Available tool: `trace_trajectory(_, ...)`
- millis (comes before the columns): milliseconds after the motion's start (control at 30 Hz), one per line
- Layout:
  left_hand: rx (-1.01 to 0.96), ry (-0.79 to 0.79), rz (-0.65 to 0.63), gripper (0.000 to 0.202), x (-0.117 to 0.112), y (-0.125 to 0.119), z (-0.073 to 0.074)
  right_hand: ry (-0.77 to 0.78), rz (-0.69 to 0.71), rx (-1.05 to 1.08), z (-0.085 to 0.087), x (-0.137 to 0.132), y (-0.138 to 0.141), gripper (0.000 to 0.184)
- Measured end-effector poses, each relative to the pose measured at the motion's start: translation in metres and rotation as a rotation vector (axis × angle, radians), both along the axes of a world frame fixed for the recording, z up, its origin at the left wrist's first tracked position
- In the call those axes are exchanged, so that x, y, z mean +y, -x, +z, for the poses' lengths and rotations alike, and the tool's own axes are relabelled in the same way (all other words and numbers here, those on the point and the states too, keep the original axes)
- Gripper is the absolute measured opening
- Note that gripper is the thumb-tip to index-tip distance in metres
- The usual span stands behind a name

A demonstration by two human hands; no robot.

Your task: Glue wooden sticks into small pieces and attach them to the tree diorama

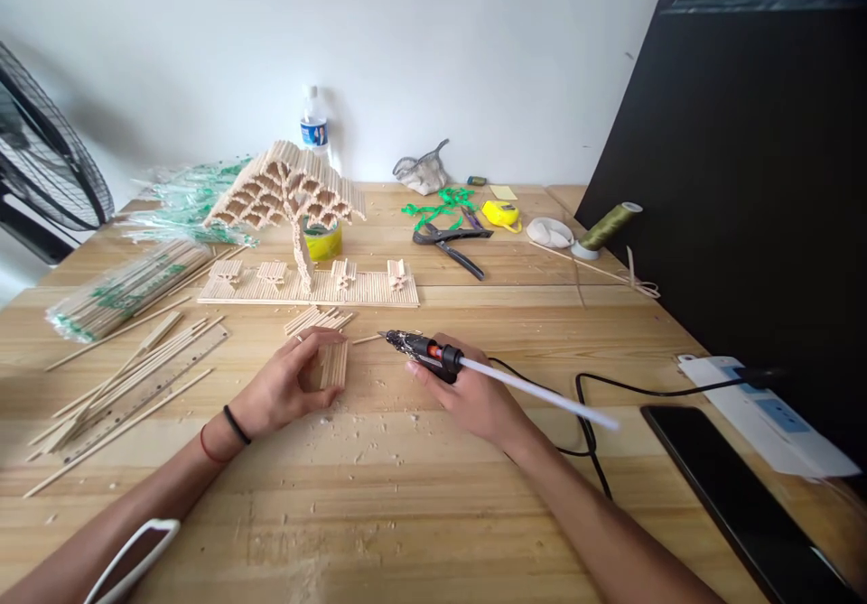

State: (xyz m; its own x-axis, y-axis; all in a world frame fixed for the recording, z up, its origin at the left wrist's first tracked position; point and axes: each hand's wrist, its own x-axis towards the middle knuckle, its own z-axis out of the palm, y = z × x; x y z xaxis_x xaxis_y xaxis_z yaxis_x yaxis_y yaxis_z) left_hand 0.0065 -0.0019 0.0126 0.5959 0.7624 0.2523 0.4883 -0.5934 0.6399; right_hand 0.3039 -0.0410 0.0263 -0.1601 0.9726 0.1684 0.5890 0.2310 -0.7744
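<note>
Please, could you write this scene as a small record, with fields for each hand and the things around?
left hand: thumb and fingers around a small stick panel
right hand: holds a black glue gun, white glue stick protruding from its back
beyond hands: roofed stick model on a flat base
left side: bagged sticks, ruler
right side: phone, power strip
farther back: pliers, yellow tape measure

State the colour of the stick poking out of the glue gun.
The glue stick is milky white, seen best in the head view.
</note>
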Motion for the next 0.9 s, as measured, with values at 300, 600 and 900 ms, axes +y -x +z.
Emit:
trace_trajectory(300,-0.077,-0.182,0.072,0.056,-0.037,-0.023,0.028,0.174,0.07,0.386,0.008,-0.01,0.001,0.024)
trace_trajectory(600,-0.185,-0.189,0.063,0.073,-0.057,-0.044,0.024,0.439,0.26,0.771,0.011,-0.025,0.021,0.077)
trace_trajectory(900,-0.263,-0.054,0.033,0.088,-0.061,-0.039,0.015,0.453,0.292,0.781,0.003,-0.03,0.023,0.065)
